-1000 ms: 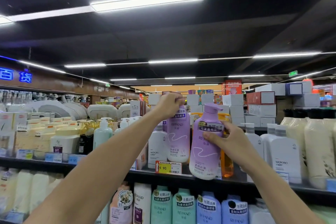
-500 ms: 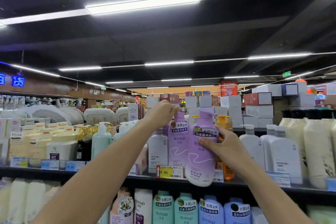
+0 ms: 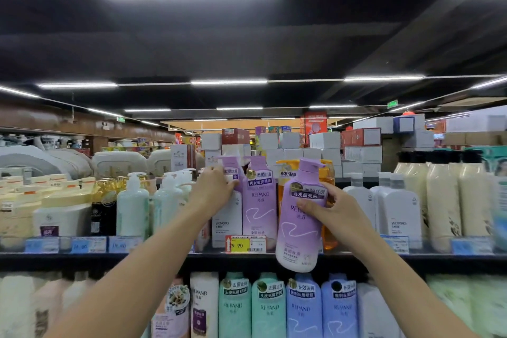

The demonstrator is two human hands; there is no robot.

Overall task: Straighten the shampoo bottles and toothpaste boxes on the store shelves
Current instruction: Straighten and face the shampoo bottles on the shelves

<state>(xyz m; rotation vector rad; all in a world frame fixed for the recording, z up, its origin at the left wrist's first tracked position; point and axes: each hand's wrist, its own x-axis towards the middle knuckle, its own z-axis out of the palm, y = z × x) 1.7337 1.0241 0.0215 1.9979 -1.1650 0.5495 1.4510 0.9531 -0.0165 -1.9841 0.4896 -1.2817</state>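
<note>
The right hand (image 3: 330, 212) gripped a purple pump bottle (image 3: 300, 223) around its upper body, thumb across the label and fingers wrapped behind. The bottle was held clear of the shelf (image 3: 164, 258), tilted slightly, with its base hanging below the shelf's front edge and its pump nozzle pointing away from the left hand. Directly behind the held bottle, partly hidden by it and by the right hand, stood an orange bottle (image 3: 329, 228) on the shelf.

The left hand (image 3: 212, 189) reached between the shelved stock, its fingers closed against the side of a second purple bottle (image 3: 229, 170) standing further back. Whether the hand actually grasped that bottle or merely pressed on it could not be determined, because the fingertips were hidden. Just beside the left hand, toward the right hand, a third purple bottle (image 3: 260, 200) stood upright at the shelf front with its label facing out. A white bottle (image 3: 226, 223) stood below the left hand's fingers, touching the third purple bottle.

A yellow price tag (image 3: 238, 245) was mounted on the shelf edge between the two forearms. Beyond the right hand stood grey-white bottles (image 3: 397, 208) in a row. Beyond the left hand stood pale green pump bottles (image 3: 133, 206). On the level below both hands, teal bottles (image 3: 252, 307) and blue bottles (image 3: 321, 310) stood upright, side by side.
</note>
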